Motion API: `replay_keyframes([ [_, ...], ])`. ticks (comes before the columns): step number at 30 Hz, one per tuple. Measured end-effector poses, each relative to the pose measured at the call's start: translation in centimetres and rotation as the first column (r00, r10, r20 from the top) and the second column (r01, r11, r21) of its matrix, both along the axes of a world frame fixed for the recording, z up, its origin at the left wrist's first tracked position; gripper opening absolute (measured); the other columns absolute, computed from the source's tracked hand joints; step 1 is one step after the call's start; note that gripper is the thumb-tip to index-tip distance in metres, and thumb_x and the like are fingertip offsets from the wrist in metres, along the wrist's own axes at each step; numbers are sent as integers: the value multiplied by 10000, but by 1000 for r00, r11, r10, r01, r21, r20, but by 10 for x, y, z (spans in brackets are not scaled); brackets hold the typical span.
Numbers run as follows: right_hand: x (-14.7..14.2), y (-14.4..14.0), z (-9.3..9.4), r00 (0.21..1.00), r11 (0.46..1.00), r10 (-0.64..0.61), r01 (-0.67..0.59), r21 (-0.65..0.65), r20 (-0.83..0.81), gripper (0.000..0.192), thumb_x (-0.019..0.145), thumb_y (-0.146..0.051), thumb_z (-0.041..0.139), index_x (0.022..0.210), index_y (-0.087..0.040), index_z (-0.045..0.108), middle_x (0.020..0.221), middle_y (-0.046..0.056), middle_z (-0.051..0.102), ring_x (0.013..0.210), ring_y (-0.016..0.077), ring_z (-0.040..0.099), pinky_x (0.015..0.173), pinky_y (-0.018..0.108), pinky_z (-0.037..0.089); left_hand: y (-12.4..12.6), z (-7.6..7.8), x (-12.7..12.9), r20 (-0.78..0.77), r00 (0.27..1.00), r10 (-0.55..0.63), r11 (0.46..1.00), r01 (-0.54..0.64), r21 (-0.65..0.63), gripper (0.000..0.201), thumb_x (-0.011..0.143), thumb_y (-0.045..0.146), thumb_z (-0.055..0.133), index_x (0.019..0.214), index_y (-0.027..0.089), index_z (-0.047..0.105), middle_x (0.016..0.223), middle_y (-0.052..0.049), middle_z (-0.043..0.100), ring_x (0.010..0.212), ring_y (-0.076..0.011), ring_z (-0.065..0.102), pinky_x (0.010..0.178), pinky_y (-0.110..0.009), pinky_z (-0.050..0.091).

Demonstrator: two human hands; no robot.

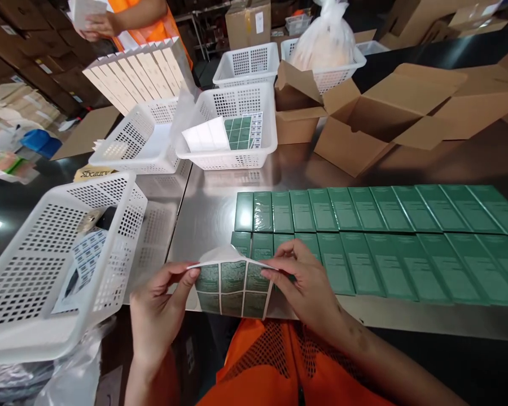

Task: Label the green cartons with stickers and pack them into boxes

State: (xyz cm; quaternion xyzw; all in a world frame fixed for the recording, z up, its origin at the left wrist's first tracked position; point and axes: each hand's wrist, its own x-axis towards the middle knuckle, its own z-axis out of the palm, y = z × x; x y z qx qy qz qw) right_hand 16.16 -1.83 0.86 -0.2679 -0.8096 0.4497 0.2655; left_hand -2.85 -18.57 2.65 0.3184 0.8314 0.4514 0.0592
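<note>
A sheet of green stickers (232, 282) hangs bent between my two hands, its white backing curling up at the top edge. My left hand (163, 310) pinches the sheet's left corner between thumb and fingers. At the opposite corner, my right hand (302, 279) pinches it the same way. Just behind the sheet and to its right lie two long rows of green boxes (368, 208), packed side by side on the metal table (207, 208). The sheet and my right hand hide part of the front row.
At left stands a white basket (129, 225) with sticker sheets inside. Another basket (268, 138) holds white and green sheets. Open cartons (359, 146) spread along the back right. A co-worker in an orange vest (146, 22) stands behind a row of pale boxes (139, 70).
</note>
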Motion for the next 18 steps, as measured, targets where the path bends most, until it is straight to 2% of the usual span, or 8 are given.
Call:
replay_keyframes([
  [2, -2, 0, 2, 1000, 999, 12, -13, -48, -20, 203, 924, -250, 593, 1031, -259, 765, 896, 52, 663, 779, 177, 644, 667, 297, 543, 3, 1, -1, -52, 996, -70, 996, 73, 54, 93, 827, 315, 708, 786, 238, 674, 1042, -45, 684, 1021, -228, 639, 898, -357, 487],
  [4, -4, 0, 5, 1000, 993, 14, -15, -121, -5, 246, 918, -279, 616, 1139, -278, 721, 832, 18, 686, 726, 168, 643, 627, 280, 531, 7, -1, -3, 45, 988, -145, 979, 137, 154, 116, 858, 304, 670, 789, 231, 613, 1100, -51, 666, 1055, -225, 627, 912, -360, 484],
  [7, -7, 0, 8, 998, 987, 4, 5, -163, 60, 142, 895, -307, 656, 1015, -271, 722, 765, -19, 702, 674, 154, 640, 603, 261, 504, 13, -9, -5, 245, 963, -110, 968, 48, 247, 143, 882, 351, 648, 842, 229, 586, 793, 7, 656, 714, -145, 605, 669, -250, 483],
  [10, -10, -1, 8, 994, 993, 32, -20, -115, 109, 125, 930, -311, 613, 864, -238, 690, 682, -40, 685, 598, 130, 619, 572, 252, 458, 20, -17, -9, 262, 965, 24, 976, -80, 205, 225, 855, 423, 671, 842, 206, 611, 673, 31, 595, 615, -120, 521, 582, -215, 422],
  [12, -11, -2, 5, 992, 998, 38, -33, -47, 116, 197, 960, -312, 570, 822, -226, 682, 657, -35, 670, 576, 127, 609, 560, 262, 443, 25, -19, -12, 301, 953, 40, 987, -84, 136, 269, 855, 462, 657, 825, 197, 616, 682, 25, 596, 630, -122, 520, 579, -214, 409],
  [14, -13, -2, 1, 998, 999, 25, -27, 22, 66, 238, 967, -301, 555, 793, -221, 696, 745, 0, 698, 665, 148, 648, 604, 277, 478, 30, -20, -15, 360, 933, 8, 998, -31, 58, 299, 858, 491, 641, 817, 195, 622, 678, 27, 580, 626, -121, 503, 565, -212, 390],
  [16, -14, -1, -4, 1000, 998, 3, -2, 61, -13, 190, 961, -284, 560, 902, -231, 732, 848, 26, 719, 760, 169, 677, 652, 286, 520, 35, -23, -17, 414, 910, -31, 1000, 27, 14, 323, 853, 514, 634, 809, 194, 623, 665, 32, 556, 614, -119, 479, 549, -211, 371],
  [18, -16, 2, -9, 999, 998, -32, 32, 60, -9, 215, 952, -273, 575, 1121, -247, 705, 842, 13, 728, 745, 170, 685, 665, 287, 547, 40, -27, -19, 451, 892, -30, 1000, 28, 11, 320, 850, 514, 632, 836, 194, 626, 684, 31, 559, 623, -120, 480, 555, -212, 370],
])
